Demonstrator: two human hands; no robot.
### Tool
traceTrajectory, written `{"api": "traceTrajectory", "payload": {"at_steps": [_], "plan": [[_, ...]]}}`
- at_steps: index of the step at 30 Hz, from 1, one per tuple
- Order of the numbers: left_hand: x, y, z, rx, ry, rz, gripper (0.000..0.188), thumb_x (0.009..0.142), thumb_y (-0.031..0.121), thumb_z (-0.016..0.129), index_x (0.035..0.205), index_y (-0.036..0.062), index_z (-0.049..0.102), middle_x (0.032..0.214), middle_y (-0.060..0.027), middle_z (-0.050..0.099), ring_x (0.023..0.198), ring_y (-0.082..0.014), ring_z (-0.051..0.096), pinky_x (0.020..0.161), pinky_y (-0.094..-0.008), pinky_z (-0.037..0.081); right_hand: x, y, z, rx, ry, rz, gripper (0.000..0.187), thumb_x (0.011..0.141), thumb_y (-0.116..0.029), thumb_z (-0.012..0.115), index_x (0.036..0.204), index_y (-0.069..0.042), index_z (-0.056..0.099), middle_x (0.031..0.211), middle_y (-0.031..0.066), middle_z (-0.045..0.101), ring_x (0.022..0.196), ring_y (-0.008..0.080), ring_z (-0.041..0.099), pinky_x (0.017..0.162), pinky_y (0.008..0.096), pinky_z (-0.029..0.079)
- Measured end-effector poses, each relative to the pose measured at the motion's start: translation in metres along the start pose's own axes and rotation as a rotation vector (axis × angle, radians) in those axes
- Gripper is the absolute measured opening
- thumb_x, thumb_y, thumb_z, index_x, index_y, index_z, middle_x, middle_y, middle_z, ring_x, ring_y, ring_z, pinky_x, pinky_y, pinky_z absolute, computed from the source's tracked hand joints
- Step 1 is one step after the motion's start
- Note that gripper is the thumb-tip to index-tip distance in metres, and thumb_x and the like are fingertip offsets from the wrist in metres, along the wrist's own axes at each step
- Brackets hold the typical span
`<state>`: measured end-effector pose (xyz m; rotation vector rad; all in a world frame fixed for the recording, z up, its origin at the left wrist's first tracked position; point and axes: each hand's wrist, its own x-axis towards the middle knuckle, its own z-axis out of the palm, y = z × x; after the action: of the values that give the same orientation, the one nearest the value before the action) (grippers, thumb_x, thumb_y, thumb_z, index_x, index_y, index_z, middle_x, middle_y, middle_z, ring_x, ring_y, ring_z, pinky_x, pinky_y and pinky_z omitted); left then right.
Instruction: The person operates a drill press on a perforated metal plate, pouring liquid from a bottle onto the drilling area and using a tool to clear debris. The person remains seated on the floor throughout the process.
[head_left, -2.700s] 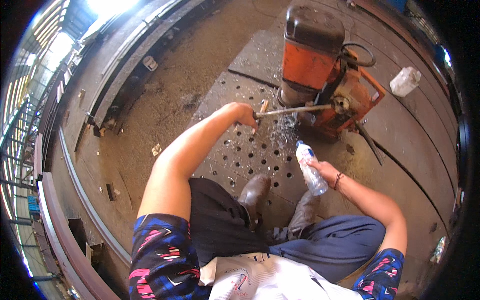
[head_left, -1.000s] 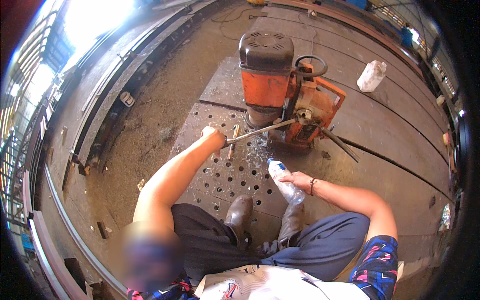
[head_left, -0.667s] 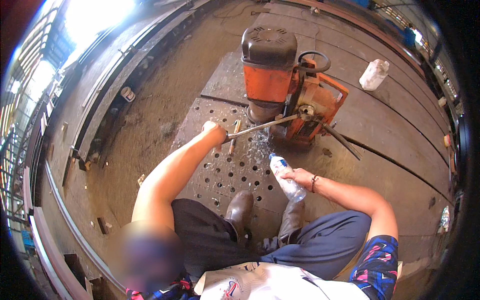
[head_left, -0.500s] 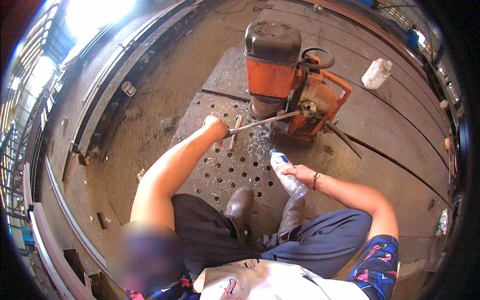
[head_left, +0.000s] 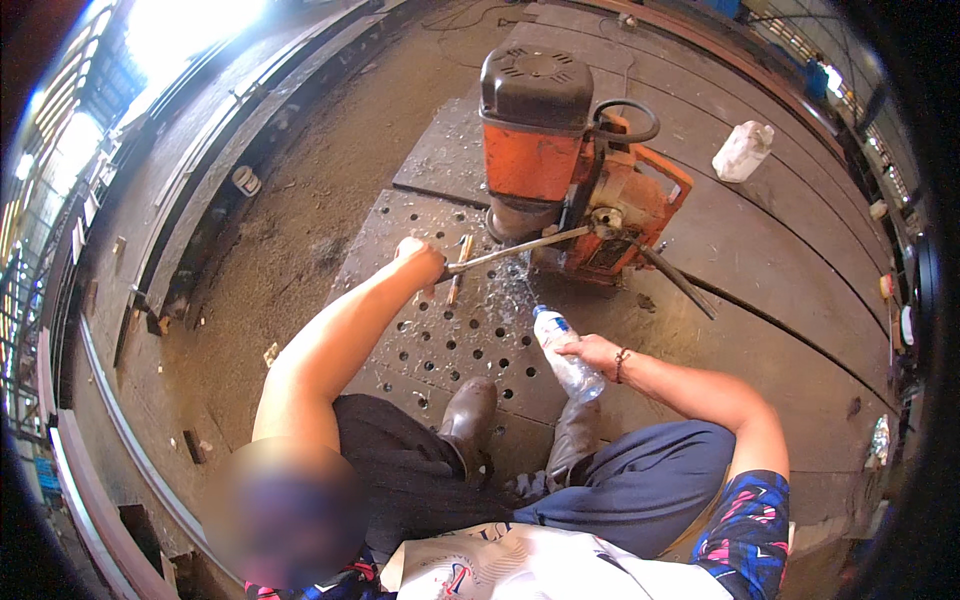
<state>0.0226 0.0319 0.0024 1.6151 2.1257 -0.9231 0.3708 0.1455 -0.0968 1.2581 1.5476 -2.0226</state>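
An orange and black magnetic drill (head_left: 535, 150) stands upright on a steel plate (head_left: 420, 330) with several round holes. My left hand (head_left: 420, 262) is closed round the end of the drill's feed handle (head_left: 520, 248), at the left of the machine. In my right hand (head_left: 595, 356) is a clear plastic bottle (head_left: 568, 362) with a blue cap, tilted so its top points at the drill's base. Metal shavings (head_left: 515, 285) lie below the drill. A thin stick-like tool (head_left: 461, 268) rests on the plate beside my left hand. The drill's cutting tip is hidden.
A whitish plastic jug (head_left: 743, 152) lies on the plates at the right. Long steel beams (head_left: 215, 160) run along the left. A small white can (head_left: 246, 180) sits beside them. My boots (head_left: 468, 415) rest near the holed plate's front edge. Another bottle (head_left: 880, 440) lies far right.
The whole view has shifted slightly, moving things a little to the left. Both hands keep their holds, and a thin stream now shows at the bottle's top.
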Motion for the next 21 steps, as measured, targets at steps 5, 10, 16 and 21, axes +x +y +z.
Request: {"api": "traceTrajectory", "payload": {"at_steps": [5, 10, 16, 21], "plan": [[-0.006, 0.000, 0.000, 0.009, 0.014, 0.000, 0.042, 0.061, 0.051, 0.083, 0.089, 0.0208, 0.075, 0.080, -0.0017, 0.072, 0.079, -0.0220, 0.069, 0.066, -0.0356, 0.052, -0.006, -0.006, 0.005, -0.039, 0.014, -0.029, 0.036, 0.082, -0.034, 0.072, 0.098, -0.002, 0.070, 0.088, 0.0049, 0.070, 0.071, 0.0156, 0.065, 0.066, 0.0311, 0.051], [-0.002, 0.000, 0.001, -0.003, -0.007, 0.000, 0.043, 0.061, 0.052, 0.083, 0.089, 0.0195, 0.075, 0.082, -0.0016, 0.072, 0.080, -0.0220, 0.069, 0.067, -0.0366, 0.053, -0.010, -0.008, 0.006, 0.038, -0.024, -0.015, 0.038, 0.082, -0.035, 0.073, 0.099, -0.001, 0.069, 0.088, 0.0065, 0.070, 0.071, 0.0167, 0.066, 0.066, 0.0312, 0.052], [0.000, -0.001, 0.006, 0.002, 0.010, 0.003, 0.044, 0.061, 0.053, 0.082, 0.088, 0.0188, 0.075, 0.082, -0.0018, 0.072, 0.080, -0.0224, 0.069, 0.067, -0.0365, 0.053, -0.004, -0.005, 0.004, 0.045, 0.008, 0.001, 0.033, 0.083, -0.027, 0.072, 0.103, -0.001, 0.067, 0.088, 0.0067, 0.070, 0.069, 0.0169, 0.066, 0.064, 0.0318, 0.053], [-0.002, 0.002, 0.001, 0.004, 0.004, 0.000, 0.042, 0.062, 0.051, 0.082, 0.086, 0.0175, 0.075, 0.080, -0.0027, 0.072, 0.077, -0.0231, 0.069, 0.066, -0.0362, 0.052, -0.005, -0.005, 0.004, 0.054, 0.012, -0.002, 0.031, 0.084, -0.024, 0.071, 0.105, -0.001, 0.066, 0.088, 0.0066, 0.070, 0.068, 0.0166, 0.066, 0.063, 0.0311, 0.053]]}}
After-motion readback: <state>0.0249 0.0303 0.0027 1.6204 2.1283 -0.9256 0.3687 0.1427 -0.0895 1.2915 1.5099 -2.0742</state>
